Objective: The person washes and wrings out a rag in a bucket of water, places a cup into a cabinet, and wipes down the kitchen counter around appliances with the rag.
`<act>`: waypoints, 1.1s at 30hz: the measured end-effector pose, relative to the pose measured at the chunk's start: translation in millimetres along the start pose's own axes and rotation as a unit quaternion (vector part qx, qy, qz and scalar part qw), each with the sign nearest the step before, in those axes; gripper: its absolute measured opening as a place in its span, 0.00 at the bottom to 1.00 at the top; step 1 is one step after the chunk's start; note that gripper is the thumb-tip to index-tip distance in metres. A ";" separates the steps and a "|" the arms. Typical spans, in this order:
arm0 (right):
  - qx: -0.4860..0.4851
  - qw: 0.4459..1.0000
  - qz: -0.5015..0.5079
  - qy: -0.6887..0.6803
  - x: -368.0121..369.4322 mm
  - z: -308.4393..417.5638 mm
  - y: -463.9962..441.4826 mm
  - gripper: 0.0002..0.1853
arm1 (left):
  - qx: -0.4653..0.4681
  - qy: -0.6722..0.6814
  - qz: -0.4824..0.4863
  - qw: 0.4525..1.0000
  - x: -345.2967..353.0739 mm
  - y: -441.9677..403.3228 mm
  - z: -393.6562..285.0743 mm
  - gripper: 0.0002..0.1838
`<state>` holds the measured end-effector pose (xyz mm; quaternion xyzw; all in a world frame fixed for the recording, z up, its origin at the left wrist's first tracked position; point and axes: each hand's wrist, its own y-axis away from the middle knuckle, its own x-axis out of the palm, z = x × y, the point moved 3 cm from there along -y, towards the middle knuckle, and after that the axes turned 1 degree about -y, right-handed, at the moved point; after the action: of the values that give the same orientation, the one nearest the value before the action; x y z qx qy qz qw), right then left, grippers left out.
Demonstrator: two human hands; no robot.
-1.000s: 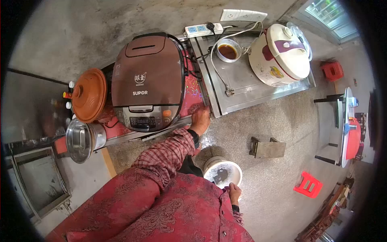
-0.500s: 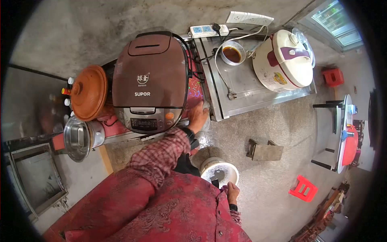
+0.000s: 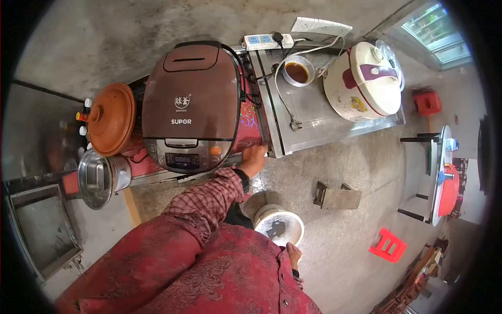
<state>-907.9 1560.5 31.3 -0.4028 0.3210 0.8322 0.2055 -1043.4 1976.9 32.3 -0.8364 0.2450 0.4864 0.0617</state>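
At the right end of the red patterned table cover [image 3: 249, 125], my left hand [image 3: 253, 159] has its fingers curled over the front corner. What they hold, if anything, is hidden. A large brown rice cooker [image 3: 189, 104] with its lid closed stands just left of this hand. My right hand [image 3: 294, 254] is low by my shirt, closed, beside the rim of a white bucket [image 3: 299, 230]. Its fingertips are partly hidden, and I cannot tell whether they grip the rim. Greyish liquid shows at the bottom of the bucket.
On the left are a clay pot lid [image 3: 111, 119] and a steel-lidded pot [image 3: 97, 180]. A metal table [image 3: 314, 131] holds a white rice cooker [image 3: 361, 83], a bowl of brown liquid [image 3: 298, 71] and cables. A wooden stool [image 3: 339, 199] and red stool [image 3: 388, 245] are on the floor.
My left hand has moved slightly down to the table's front edge, and a greyish scrap by its fingers is now mostly hidden. My right hand has drawn slightly down and left. The view shifted slightly.
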 end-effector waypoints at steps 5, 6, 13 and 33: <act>0.240 0.931 0.029 -0.274 -27.5 47.6 -9.0 0.07 | 0.013 0.056 0.044 0.997 -11.7 45.0 5.9 0.08; 0.249 0.922 0.022 -0.295 -25.4 43.3 -10.5 0.07 | -0.006 0.110 0.003 0.994 -2.7 49.2 14.0 0.09; 0.180 0.942 0.080 -0.271 12.3 -21.4 -24.3 0.08 | -0.067 0.109 -0.106 0.986 -8.3 -26.1 3.7 0.10; 0.286 0.883 0.056 -0.368 21.9 -54.0 -18.4 0.15 | -0.123 0.657 0.214 0.712 -81.5 55.1 -11.4 0.23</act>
<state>-880.8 1537.6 -18.4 0.0272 0.4683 0.8030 0.3676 -1093.5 1953.4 114.4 -0.8705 0.3344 -0.1595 -0.3240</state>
